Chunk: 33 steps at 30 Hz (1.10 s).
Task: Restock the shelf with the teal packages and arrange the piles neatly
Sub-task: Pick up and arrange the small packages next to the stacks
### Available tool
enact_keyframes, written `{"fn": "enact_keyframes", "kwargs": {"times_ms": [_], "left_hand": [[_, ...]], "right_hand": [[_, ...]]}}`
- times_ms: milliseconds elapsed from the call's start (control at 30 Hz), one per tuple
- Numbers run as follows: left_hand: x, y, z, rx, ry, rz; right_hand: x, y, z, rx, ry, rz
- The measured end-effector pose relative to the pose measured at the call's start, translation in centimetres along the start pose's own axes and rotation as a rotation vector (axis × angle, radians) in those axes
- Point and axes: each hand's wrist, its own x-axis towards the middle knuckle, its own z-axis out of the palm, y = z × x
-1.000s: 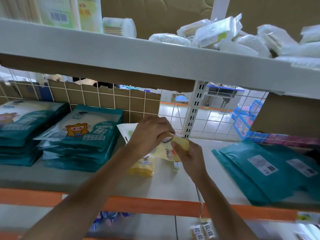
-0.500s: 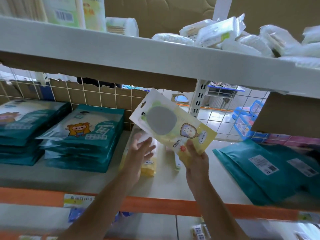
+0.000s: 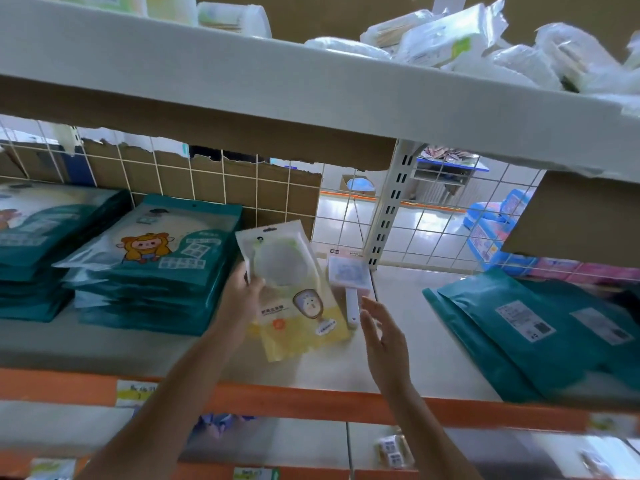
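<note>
We find the left hand [image 3: 242, 292] at centre frame, pinching the left edge of a yellow-and-white package [image 3: 298, 306], thumb on its face. The package is tilted, its lower end over another yellow package; we cannot tell whether they touch. The right hand [image 3: 384, 329], just right of centre, holds nothing: its fingers are straight and spread above the shelf board [image 3: 408, 358], near the handle of a white brush-like item [image 3: 349, 282] lying beside the yellow package.

Teal packages are recorded in three places on this shelf. A stack with a cartoon figure on top [image 3: 152, 268] stands at centre left, just beside the left hand. A second stack [image 3: 34, 258] sits at the far left edge, close to the first. On the right, several teal packages [image 3: 519, 337] lie face down and fanned out, labels up, reaching towards the orange front rail [image 3: 311, 400].

A wire grid [image 3: 207, 181] backs the shelf. White packets [image 3: 450, 39] are heaped on the shelf above, upper right.
</note>
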Motion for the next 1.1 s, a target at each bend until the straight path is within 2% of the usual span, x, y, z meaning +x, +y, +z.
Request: {"fn": "enact_keyframes", "kwargs": {"times_ms": [167, 367, 500, 600, 667, 733, 833, 933, 1100], "left_hand": [[1.6, -1.4, -0.3, 0.202, -0.056, -0.055], [3.7, -1.2, 0.0, 0.37, -0.04, 0.004], [3.6, -1.1, 0.1, 0.373, 0.024, 0.018], [2.2, -1.6, -0.2, 0.573, 0.035, 0.181], [0.8, -2.1, -0.9, 0.629, -0.05, 0.337], [-0.7, -2.7, -1.3, 0.723, -0.215, 0.444], [-2.0, -4.7, -1.3, 1.042, -0.369, 0.551], [-2.3, -5.9, -1.0, 1.165, -0.401, 0.578], [-1.8, -6.0, -0.5, 1.219, -0.356, 0.612]], "right_hand": [[-0.5, 1.9, 1.0, -0.416, -0.066, -0.161], [-0.3, 2.3, 1.5, -0.627, -0.209, -0.162], [-0.4, 2.3, 1.5, -0.657, -0.245, -0.155], [-0.6, 2.2, 1.4, -0.661, -0.243, -0.149], [-0.5, 2.0, 1.4, -0.662, -0.247, -0.141], [-0.6, 1.9, 1.4, -0.663, -0.249, -0.145], [-0.6, 2.1, 1.4, -0.653, -0.267, -0.14], [-0.6, 2.2, 1.5, -0.644, -0.266, -0.132], [-0.5, 2.1, 1.4, -0.626, -0.258, -0.111]]}}
